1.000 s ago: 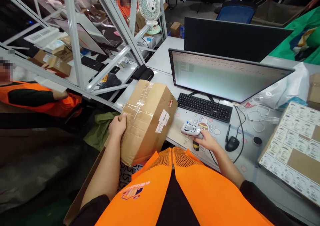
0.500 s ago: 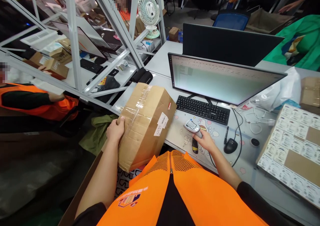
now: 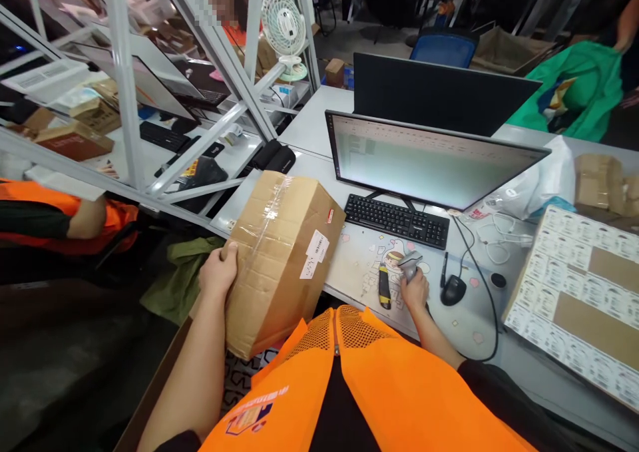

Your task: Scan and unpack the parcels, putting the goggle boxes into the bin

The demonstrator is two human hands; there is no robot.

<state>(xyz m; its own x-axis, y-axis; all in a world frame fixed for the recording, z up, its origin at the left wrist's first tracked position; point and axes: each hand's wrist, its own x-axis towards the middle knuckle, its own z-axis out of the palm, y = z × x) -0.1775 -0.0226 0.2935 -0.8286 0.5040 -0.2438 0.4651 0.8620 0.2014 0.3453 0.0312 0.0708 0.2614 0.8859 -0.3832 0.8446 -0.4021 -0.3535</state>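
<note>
My left hand (image 3: 218, 270) grips the left edge of a taped cardboard box (image 3: 272, 259), which is tilted and rests partly over the desk's front edge. White barcode labels (image 3: 314, 253) and a small red sticker show on the box's right-hand side. In my right hand (image 3: 415, 289) is a grey barcode scanner (image 3: 410, 263), its fingers wrapped round the handle. Just left of that hand a yellow and black box cutter (image 3: 384, 287) lies on the printed desk mat.
A black keyboard (image 3: 397, 220) sits below a lit monitor (image 3: 429, 162). To the right are a mouse (image 3: 453, 290), a scanner cable and a label-covered carton (image 3: 574, 305). Metal framing (image 3: 210, 139) borders the left side, with a co-worker's orange vest (image 3: 120, 229) beyond it.
The scanner in my right hand has moved right and away from the box, uncovering the box cutter. My left hand still holds the box. Behind the desk, a person's hand now reaches the green sack.
</note>
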